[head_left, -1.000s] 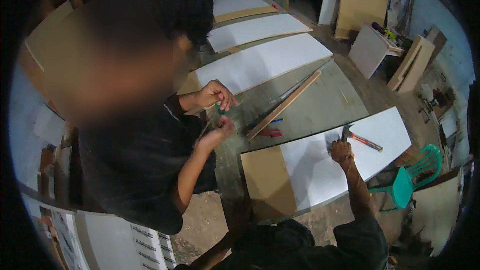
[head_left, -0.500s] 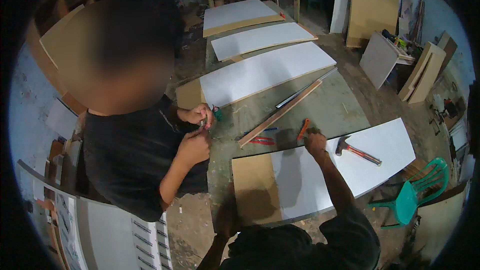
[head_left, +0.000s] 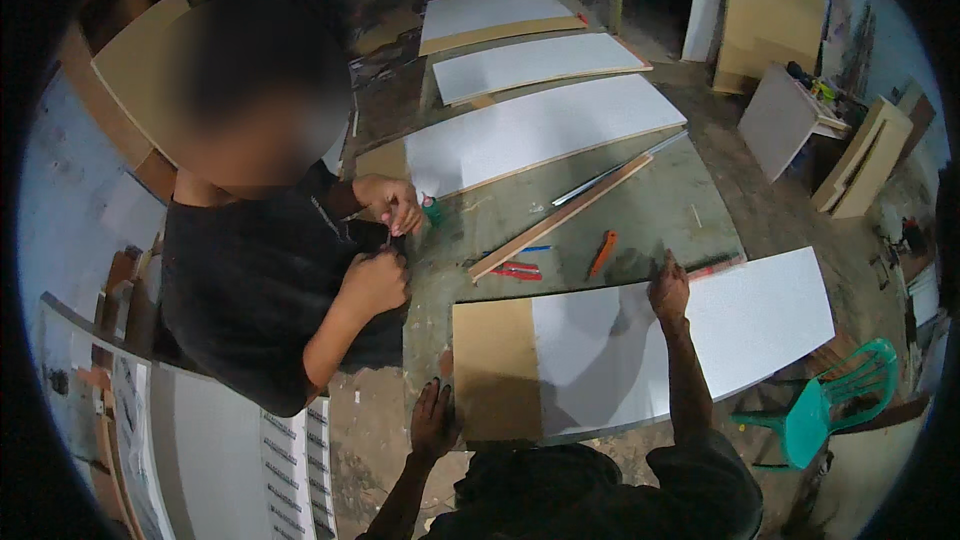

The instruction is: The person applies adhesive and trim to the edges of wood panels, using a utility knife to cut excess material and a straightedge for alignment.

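Observation:
A long board, white with a tan strip at its left end, lies across the near side of the table. At its left end is my left hand, fingers spread, against the board's edge. My right hand rests on the far edge with fingers stretched out over it. Just right of that hand, a red-handled hammer lies along the far edge, its head not clearly visible. An orange utility knife and red-handled pliers lie beyond the board.
Across the table, a co-worker holds something small in both hands. A wooden strip lies diagonally beside a metal bar. Several white boards cover the far table. A green plastic chair stands at the right.
The hammer has gone from the board's top to beyond its far edge. My right hand has shifted right along that edge, and my left hand has come into clearer view.

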The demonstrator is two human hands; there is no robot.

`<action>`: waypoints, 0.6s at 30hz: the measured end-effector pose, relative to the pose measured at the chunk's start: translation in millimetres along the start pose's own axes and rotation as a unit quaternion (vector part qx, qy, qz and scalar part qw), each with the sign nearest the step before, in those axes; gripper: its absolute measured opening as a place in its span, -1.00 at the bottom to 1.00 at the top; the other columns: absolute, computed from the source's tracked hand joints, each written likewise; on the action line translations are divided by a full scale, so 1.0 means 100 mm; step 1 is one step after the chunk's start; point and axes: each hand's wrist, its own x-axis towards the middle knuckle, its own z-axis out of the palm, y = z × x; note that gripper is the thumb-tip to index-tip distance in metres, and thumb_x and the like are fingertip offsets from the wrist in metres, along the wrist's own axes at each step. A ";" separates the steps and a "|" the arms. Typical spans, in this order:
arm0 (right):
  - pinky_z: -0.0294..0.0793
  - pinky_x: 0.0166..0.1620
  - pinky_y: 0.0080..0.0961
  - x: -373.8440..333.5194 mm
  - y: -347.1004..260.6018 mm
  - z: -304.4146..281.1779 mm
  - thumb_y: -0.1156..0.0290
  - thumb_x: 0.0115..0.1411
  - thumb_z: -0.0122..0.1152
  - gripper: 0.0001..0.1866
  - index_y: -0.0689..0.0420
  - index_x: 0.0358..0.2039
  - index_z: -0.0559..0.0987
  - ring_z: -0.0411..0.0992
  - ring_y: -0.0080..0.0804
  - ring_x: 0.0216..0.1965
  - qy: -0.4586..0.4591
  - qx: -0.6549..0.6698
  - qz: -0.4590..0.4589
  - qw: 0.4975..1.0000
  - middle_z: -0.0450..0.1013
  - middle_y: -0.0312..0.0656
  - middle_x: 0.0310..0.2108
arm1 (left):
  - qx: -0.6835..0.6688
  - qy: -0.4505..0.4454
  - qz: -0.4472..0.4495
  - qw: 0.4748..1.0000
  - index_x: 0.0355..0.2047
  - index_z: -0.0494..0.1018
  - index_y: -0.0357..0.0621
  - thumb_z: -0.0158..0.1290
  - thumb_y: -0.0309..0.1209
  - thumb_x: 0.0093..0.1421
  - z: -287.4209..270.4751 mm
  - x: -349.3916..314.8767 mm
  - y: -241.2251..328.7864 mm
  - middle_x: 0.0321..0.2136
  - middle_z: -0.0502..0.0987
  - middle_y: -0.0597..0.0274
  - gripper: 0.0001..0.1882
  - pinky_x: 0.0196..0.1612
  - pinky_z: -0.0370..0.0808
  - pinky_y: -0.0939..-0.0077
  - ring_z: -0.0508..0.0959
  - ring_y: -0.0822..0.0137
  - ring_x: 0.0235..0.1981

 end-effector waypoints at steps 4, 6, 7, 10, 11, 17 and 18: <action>0.34 0.12 -0.02 0.35 0.00 0.55 0.45 0.17 0.10 -0.39 0.34 0.23 0.26 0.41 0.22 0.01 -0.077 -0.023 -0.108 0.991 0.46 0.18 0.00 | 0.055 -0.003 -0.020 0.998 0.25 0.24 -0.25 0.09 -0.35 0.24 0.02 0.01 0.04 0.26 0.18 -0.32 -0.41 0.26 0.24 -0.09 0.23 -0.29 0.26; 0.34 0.11 -0.03 0.59 0.15 0.70 0.38 0.20 0.14 -0.39 0.33 0.23 0.25 0.42 0.23 -0.03 -0.074 0.012 -0.059 0.995 0.46 0.18 -0.02 | 0.041 0.009 -0.046 0.998 0.24 0.25 -0.25 0.09 -0.33 0.23 0.17 0.10 0.10 0.25 0.22 -0.30 -0.40 0.26 0.23 -0.09 0.23 -0.30 0.26; 0.34 0.11 -0.04 0.68 0.34 0.71 0.33 0.21 0.17 -0.38 0.32 0.22 0.26 0.42 0.23 -0.05 -0.039 0.044 -0.039 0.997 0.46 0.17 -0.04 | 0.028 0.014 -0.054 0.998 0.24 0.25 -0.25 0.10 -0.32 0.23 0.24 0.17 0.19 0.24 0.24 -0.29 -0.40 0.26 0.23 -0.09 0.23 -0.30 0.25; 0.34 0.12 -0.08 0.63 0.25 0.59 0.32 0.17 0.24 -0.35 0.32 0.21 0.27 0.40 0.21 -0.06 0.075 0.073 -0.103 0.989 0.45 0.19 -0.07 | -0.053 0.096 -0.145 0.983 0.17 0.32 -0.28 0.09 -0.27 0.22 0.35 0.12 0.48 0.21 0.24 -0.39 -0.44 0.24 0.25 -0.07 0.29 -0.31 0.20; 0.33 0.13 -0.07 0.47 0.07 0.49 0.32 0.16 0.26 -0.34 0.32 0.20 0.27 0.39 0.20 -0.03 0.076 0.063 -0.069 0.993 0.44 0.19 -0.05 | -0.065 0.061 -0.196 0.976 0.17 0.31 -0.30 0.11 -0.27 0.21 0.31 0.03 0.53 0.16 0.29 -0.37 -0.43 0.23 0.27 -0.06 0.32 -0.29 0.17; 0.30 0.16 -0.03 -1.26 0.04 -0.84 0.26 0.11 0.31 -0.42 0.40 0.03 0.40 0.30 0.17 0.13 0.203 -0.080 0.289 0.932 0.39 0.22 0.00 | -0.153 -0.035 -0.356 0.921 0.16 0.28 -0.33 0.18 -0.26 0.16 0.28 -0.22 0.77 0.02 0.41 -0.30 -0.37 0.16 0.34 -0.01 0.40 -0.22 0.08; 0.38 0.09 -0.09 -1.64 0.14 -1.02 0.24 0.11 0.31 -0.41 0.43 0.02 0.42 0.37 0.13 0.05 0.244 -0.044 0.365 0.897 0.39 0.25 0.01 | -0.161 -0.029 -0.356 0.920 0.16 0.28 -0.33 0.18 -0.26 0.15 0.32 -0.23 0.75 0.01 0.42 -0.29 -0.36 0.15 0.35 -0.01 0.41 -0.20 0.06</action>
